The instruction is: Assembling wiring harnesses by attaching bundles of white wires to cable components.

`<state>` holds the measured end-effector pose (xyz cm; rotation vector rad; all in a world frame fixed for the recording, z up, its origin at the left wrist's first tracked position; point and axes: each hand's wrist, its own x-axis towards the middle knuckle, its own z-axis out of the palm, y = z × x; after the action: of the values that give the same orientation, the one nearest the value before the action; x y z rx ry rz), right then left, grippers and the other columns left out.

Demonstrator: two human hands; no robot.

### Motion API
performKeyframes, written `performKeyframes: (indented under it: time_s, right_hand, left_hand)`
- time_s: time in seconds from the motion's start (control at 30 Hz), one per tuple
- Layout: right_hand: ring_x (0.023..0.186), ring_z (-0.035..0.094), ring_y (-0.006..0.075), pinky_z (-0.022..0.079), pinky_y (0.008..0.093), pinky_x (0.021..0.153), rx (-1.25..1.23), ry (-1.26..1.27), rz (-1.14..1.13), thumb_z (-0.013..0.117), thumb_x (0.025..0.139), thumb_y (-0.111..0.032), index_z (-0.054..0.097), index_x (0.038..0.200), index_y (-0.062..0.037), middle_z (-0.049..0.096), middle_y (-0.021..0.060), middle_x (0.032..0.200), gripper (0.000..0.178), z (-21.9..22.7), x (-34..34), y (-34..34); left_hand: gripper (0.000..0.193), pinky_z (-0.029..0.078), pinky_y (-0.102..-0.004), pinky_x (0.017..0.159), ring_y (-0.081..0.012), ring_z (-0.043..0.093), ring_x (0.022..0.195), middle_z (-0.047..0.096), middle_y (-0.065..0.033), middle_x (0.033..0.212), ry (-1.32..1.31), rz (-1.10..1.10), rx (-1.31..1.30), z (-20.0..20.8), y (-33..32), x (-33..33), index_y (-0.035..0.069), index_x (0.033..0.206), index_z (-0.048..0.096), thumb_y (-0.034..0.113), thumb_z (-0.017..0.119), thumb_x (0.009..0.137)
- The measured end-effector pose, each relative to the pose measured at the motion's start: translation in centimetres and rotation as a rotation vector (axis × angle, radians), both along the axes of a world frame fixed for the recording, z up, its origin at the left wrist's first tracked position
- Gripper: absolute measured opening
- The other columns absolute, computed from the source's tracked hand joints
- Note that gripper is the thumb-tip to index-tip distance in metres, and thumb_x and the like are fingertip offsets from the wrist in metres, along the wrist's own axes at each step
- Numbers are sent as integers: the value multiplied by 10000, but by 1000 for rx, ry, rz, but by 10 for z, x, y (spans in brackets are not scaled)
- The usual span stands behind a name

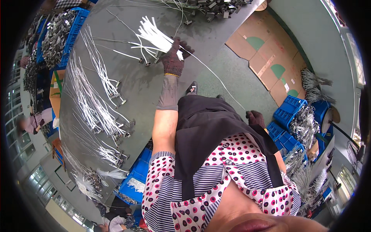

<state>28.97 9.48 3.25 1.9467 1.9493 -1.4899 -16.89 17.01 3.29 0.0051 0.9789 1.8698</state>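
My left hand (174, 61), in a dark knitted glove, is closed around the near end of a bunch of white tubes (152, 34) over the grey table (127, 77). From it a thin pale wire (216, 76) stretches slantwise past the table edge. The wire's other end reaches my right hand (255, 118), also gloved and closed on it, low beside my dark apron. Just left of the bunch, a few white-sleeved wires with small dark metal clips (148, 63) rest on the table.
Bundles of white-sleeved wires (87, 104) with metal ends lie along the table's left side. Dark clips (220, 8) are heaped at its far end. Blue crates (290, 110) stand at right, flattened cardboard (266, 58) beyond. Other people (36, 121) are at far left and lower left.
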Motion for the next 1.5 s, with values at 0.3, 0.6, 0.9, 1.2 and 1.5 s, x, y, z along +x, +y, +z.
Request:
performKeyframes:
  time_s: [0.3, 0.6, 0.9, 1.2, 1.5]
  right_hand:
    - [534, 527, 118, 431, 287, 486, -83, 258, -6, 626, 912, -357, 677, 913, 14, 573, 45, 623, 375, -5, -164, 70]
    - [699, 648, 179, 512, 310, 513, -204, 413, 20, 497, 949, -510, 589, 1182, 8, 680, 114, 896, 576, 28, -276, 113]
    - [840, 688, 272, 557, 414, 600, -24, 373, 100, 406, 950, -628, 524, 1223, 30, 684, 183, 1096, 722, 55, -422, 171]
    - [1078, 645, 381, 519, 487, 874, 318, -211, 321, 481, 939, -332, 661, 1191, -125, 653, 216, 1163, 373, 0, -444, 228]
    - [722, 607, 147, 500, 301, 682, 333, 597, 126, 608, 956, -244, 682, 1131, -59, 659, 42, 768, 266, 14, -364, 162]
  left_hand:
    - [311, 627, -401, 656, -254, 700, 747, 682, -143, 874, 221, -363, -180, 29, -33, 53, -60, 1119, 614, 188, 650, 935]
    - [95, 545, -302, 663, -128, 647, 759, 688, -30, 868, 1103, -103, -298, -17, -33, -44, 134, 924, 706, 187, 628, 928]
    - [285, 504, -331, 777, -177, 657, 880, 690, -77, 993, 1036, -201, -237, -1, -22, -36, 127, 1197, 659, 126, 548, 935]
    - [286, 511, -345, 571, -171, 651, 578, 687, -51, 670, 984, -76, -905, 5, -32, -92, 22, 831, 740, 307, 711, 839]
    - [204, 505, -283, 471, -130, 601, 546, 663, -81, 749, 360, 15, -393, 24, -21, -63, 9, 1003, 648, 170, 708, 892]
